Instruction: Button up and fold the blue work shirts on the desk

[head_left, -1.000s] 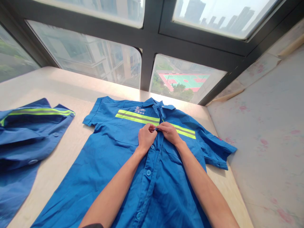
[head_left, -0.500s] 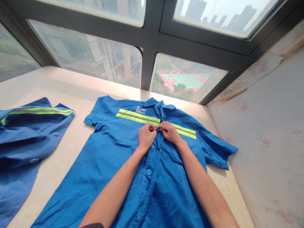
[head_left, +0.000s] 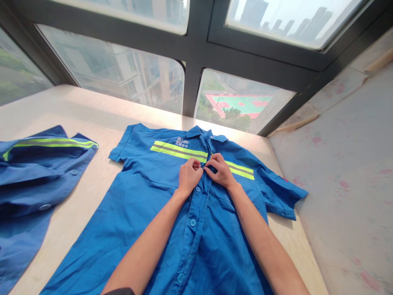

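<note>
While the left hand (head_left: 190, 176) pinches the blue shirt (head_left: 164, 174), right hand (head_left: 221, 172) narrow alongside, hold unclear, white chest lettering (head_left: 182, 142) is illegibly small.

Shirt (head_left: 144, 196) on a ledge (head_left: 92, 116), window (head_left: 193, 53) behind.
The left hand (head_left: 189, 175) and right hand (head_left: 221, 171) sit side by side on the shirt's front, below the collar (head_left: 194, 132). Left of the shirt lies another garment (head_left: 30, 176); right of the ledge stands a wall (head_left: 346, 200). Beyond the window: a court (head_left: 244, 106).

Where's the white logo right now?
Head view, just left of centre: the white logo is on the blue shirt, just above the left yellow stripe and below-left of the collar.
</note>
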`<state>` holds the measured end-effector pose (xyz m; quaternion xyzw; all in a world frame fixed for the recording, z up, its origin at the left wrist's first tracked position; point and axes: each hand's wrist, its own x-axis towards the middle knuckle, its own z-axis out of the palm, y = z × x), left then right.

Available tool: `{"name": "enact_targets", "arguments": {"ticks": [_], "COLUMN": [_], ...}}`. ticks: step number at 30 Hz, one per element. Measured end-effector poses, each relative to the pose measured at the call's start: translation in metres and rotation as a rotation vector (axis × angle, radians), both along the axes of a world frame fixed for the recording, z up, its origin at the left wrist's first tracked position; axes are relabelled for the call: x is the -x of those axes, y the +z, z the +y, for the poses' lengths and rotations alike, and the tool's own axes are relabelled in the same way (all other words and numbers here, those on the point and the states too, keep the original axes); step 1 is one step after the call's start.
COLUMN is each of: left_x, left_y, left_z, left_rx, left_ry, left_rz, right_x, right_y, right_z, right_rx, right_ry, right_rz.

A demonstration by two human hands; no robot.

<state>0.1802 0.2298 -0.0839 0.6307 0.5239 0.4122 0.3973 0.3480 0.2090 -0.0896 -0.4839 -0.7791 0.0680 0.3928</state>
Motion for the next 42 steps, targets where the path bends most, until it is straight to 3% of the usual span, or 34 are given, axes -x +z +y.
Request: {"name": "enact_targets", "arguments": {"ticks": [11, 19, 24, 33, 42], "left_x": [0.001, 0.004, 0.007, 0.005, 0.012], "left_y": [0.0, 0.001, 0.005, -0.007, -0.006], "left_z": [0.001, -0.004, -0.005, -0.008, -0.004], "left_rx": [0.001, -0.313, -0.342, -0.454, -0.433], "left_ry": [-0.026, 0.002, -0.038, -0.099, -0.187], "left_rz": [0.076, 0.498, 0.618, 0.826, 0.82], "right_x": [-0.001, 0.001, -0.002, -0.003, -0.002], "right_y": [-0.003, 0.0, -0.005, -0.008, -0.011], "right_z": [0.003, 0.002, 0.003, 0.007, 0.012], "right_rx": [0.062, 0.041, -0.021, -0.054, 0.013], "right_ry": [0.029, 0.005, -0.068, -0.199, -0.424], "right_rz": [-0.049, -0.042, 0.007, -0.144, -0.181]}}
